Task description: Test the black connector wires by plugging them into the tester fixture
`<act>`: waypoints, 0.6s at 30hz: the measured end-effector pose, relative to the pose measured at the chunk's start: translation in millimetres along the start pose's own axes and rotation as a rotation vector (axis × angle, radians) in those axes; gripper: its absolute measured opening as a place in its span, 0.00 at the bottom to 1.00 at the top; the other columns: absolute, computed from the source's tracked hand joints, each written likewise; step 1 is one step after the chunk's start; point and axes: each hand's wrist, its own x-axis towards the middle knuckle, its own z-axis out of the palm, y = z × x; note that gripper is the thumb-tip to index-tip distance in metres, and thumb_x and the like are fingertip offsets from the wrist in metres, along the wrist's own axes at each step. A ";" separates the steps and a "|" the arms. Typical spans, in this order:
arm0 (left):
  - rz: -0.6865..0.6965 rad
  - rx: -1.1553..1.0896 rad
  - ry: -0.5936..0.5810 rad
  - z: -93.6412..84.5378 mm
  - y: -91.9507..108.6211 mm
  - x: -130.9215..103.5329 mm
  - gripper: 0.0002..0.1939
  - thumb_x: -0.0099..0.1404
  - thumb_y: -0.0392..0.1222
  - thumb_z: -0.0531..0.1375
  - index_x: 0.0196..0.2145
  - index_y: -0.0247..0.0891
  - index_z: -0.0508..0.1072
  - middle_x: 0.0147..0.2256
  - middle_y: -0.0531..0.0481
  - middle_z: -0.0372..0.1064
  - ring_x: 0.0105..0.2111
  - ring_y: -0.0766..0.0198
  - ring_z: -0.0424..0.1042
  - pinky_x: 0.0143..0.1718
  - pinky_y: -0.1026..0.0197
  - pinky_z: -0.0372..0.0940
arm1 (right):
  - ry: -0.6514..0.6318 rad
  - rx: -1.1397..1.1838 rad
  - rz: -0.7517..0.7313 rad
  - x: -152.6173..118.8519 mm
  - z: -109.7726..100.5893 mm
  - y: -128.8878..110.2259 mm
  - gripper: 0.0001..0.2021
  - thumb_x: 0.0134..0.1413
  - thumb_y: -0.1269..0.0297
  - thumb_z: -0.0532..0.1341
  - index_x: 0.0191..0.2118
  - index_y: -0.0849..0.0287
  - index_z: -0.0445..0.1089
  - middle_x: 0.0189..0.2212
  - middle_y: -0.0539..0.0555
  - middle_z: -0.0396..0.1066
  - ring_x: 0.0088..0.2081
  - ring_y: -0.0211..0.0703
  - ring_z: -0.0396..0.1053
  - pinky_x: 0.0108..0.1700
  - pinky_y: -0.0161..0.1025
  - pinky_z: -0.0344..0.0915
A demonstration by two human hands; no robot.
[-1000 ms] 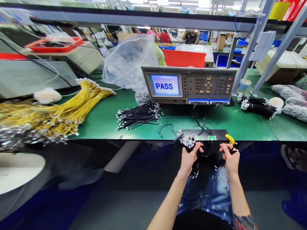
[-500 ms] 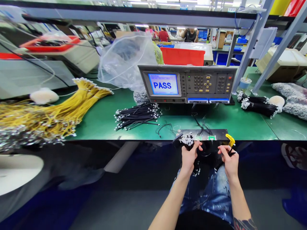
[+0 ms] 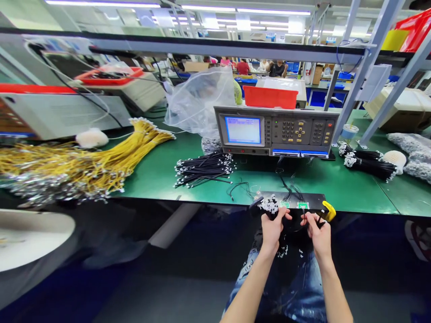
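Note:
My left hand is wrapped round a bundle of black cables with white connectors, just below the bench edge. Black cable is pinched in my right hand, close beneath a small green board. A second green board sits near my left fingertips. Both boards are on a black fixture, with thin black wires running up toward the tester. The tester's screen is pale, without large letters. A yellow clamp handle stands right of my right hand.
Loose black cables lie left of the tester and yellow cables farther left. Black bundles, a cup and a plastic bag are at the right. A red bin stands behind the tester.
The word PASS has gone from the tester's screen. My right hand has moved left, nearer the right green board and away from the yellow handle. The view has tilted up and shifted left.

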 end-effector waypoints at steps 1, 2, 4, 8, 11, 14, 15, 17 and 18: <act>-0.009 0.000 -0.009 -1.0 0.5 0.6 0.20 0.49 0.56 0.73 0.23 0.33 0.80 0.18 0.49 0.72 0.12 0.76 0.49 0.15 0.66 0.42 | -0.006 0.004 0.013 0.1 4.8 -2.1 0.28 0.46 0.37 0.70 0.28 0.63 0.77 0.20 0.53 0.72 0.15 0.29 0.47 0.18 0.33 0.40; -0.019 0.000 -0.025 -2.4 1.1 0.9 0.20 0.48 0.56 0.73 0.23 0.33 0.80 0.18 0.50 0.71 0.12 0.76 0.49 0.15 0.67 0.41 | -0.014 0.012 0.029 0.4 9.2 -4.3 0.28 0.46 0.36 0.70 0.29 0.63 0.78 0.19 0.53 0.72 0.15 0.29 0.45 0.18 0.33 0.39; -0.032 0.001 -0.083 -6.4 2.4 0.3 0.21 0.48 0.56 0.73 0.22 0.34 0.78 0.15 0.52 0.67 0.12 0.77 0.49 0.15 0.67 0.40 | -0.049 0.045 0.060 0.9 15.7 -8.0 0.29 0.44 0.35 0.70 0.30 0.63 0.78 0.19 0.53 0.72 0.15 0.29 0.44 0.18 0.33 0.38; -0.078 0.016 -0.214 -18.3 5.7 -7.2 0.21 0.48 0.56 0.74 0.20 0.34 0.77 0.14 0.52 0.66 0.12 0.76 0.50 0.15 0.67 0.40 | -0.153 0.145 0.093 -2.2 16.4 -14.9 0.28 0.41 0.36 0.73 0.25 0.58 0.70 0.13 0.45 0.61 0.15 0.28 0.41 0.17 0.32 0.37; -0.119 0.027 -0.247 -27.8 9.4 -14.3 0.22 0.49 0.57 0.74 0.28 0.33 0.81 0.23 0.47 0.75 0.12 0.78 0.48 0.15 0.66 0.40 | -0.218 0.211 0.080 -9.6 6.2 -22.3 0.27 0.46 0.39 0.73 0.23 0.56 0.65 0.13 0.42 0.53 0.16 0.30 0.45 0.19 0.31 0.43; -0.150 0.040 -0.283 -34.7 12.5 -18.9 0.23 0.50 0.56 0.74 0.34 0.33 0.82 0.26 0.48 0.76 0.13 0.80 0.46 0.15 0.66 0.39 | -0.202 0.260 0.020 -16.6 -8.6 -30.5 0.24 0.53 0.43 0.72 0.25 0.56 0.64 0.16 0.43 0.54 0.21 0.35 0.57 0.25 0.34 0.58; -0.162 0.040 -0.302 -36.1 13.2 -20.0 0.23 0.51 0.56 0.74 0.34 0.33 0.82 0.25 0.49 0.75 0.13 0.79 0.46 0.15 0.66 0.40 | -0.182 0.264 0.011 -18.0 -13.2 -32.7 0.23 0.54 0.44 0.71 0.25 0.55 0.64 0.17 0.44 0.55 0.22 0.36 0.59 0.26 0.35 0.60; -0.196 0.028 -0.355 -37.2 14.1 -22.1 0.22 0.51 0.55 0.74 0.33 0.33 0.81 0.24 0.51 0.73 0.13 0.79 0.46 0.15 0.67 0.39 | -0.140 0.263 0.008 -19.4 -20.4 -35.6 0.22 0.56 0.44 0.70 0.27 0.55 0.64 0.19 0.43 0.55 0.19 0.33 0.55 0.22 0.34 0.54; -0.218 0.019 -0.387 -37.2 14.5 -23.3 0.22 0.51 0.55 0.74 0.32 0.33 0.80 0.23 0.51 0.72 0.13 0.80 0.46 0.15 0.67 0.39 | -0.121 0.259 0.005 -19.7 -22.6 -36.1 0.23 0.56 0.43 0.70 0.28 0.55 0.63 0.20 0.42 0.53 0.18 0.31 0.50 0.20 0.33 0.49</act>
